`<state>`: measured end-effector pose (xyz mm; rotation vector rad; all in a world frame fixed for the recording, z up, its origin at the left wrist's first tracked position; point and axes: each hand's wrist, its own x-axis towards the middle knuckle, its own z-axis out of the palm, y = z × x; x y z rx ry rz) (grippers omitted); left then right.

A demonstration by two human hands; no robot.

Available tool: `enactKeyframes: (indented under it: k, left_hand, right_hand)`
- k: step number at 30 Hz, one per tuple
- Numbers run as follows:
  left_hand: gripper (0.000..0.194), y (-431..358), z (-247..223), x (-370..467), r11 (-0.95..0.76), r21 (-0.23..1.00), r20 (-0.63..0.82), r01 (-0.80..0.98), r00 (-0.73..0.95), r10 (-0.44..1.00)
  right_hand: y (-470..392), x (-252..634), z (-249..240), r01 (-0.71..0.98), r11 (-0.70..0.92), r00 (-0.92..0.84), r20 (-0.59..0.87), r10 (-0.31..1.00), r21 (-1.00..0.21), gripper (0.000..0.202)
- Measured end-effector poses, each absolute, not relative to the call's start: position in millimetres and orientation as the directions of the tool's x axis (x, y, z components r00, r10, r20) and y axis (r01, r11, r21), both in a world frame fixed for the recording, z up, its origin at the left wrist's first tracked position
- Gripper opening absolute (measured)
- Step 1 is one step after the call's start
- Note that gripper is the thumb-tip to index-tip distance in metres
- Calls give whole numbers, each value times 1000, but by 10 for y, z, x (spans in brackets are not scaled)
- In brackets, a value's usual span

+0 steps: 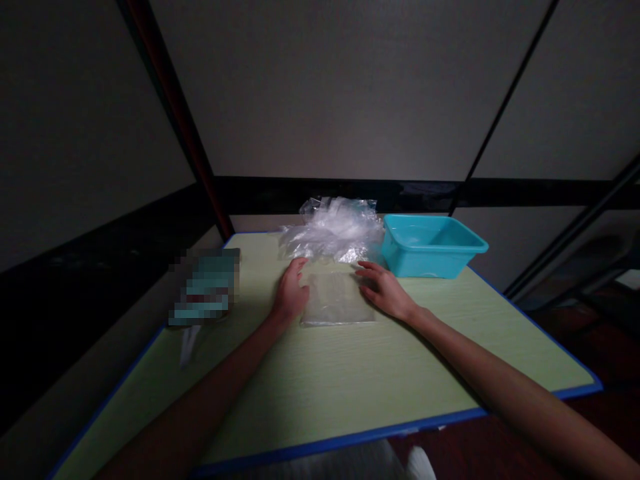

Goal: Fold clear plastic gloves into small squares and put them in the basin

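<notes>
A clear plastic bag (340, 301) lies flat on the light green table (350, 387). Beside its left edge is my left hand (292, 291), fingers apart and holding nothing. My right hand (387, 289) is at the bag's upper right corner, its fingers spread with nothing between them. Whether either hand touches the bag is hard to tell. Just beyond both hands, a crumpled heap of clear plastic bags (337, 230) rests near the table's far edge.
A turquoise plastic basin (430, 260) stands at the back right of the table. On the left side lies a greenish object (207, 287), blurred by pixelation, with a white strip (189, 345) beside it. A panelled wall rises behind the table.
</notes>
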<state>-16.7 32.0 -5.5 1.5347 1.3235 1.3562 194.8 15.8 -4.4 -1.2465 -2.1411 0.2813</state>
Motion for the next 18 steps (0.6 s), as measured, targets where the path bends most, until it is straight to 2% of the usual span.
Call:
enactKeyframes:
  k: [10, 18]
  left_hand:
    - [37, 343, -38, -229, -249, 865, 304, 435, -63, 950]
    - [10, 693, -39, -255, -121, 811, 175, 573, -40, 984]
  right_hand:
    - [167, 1960, -87, 730, 536, -369, 416, 831, -424, 35]
    - [175, 1958, -105, 724, 549, -376, 429, 821, -418, 31]
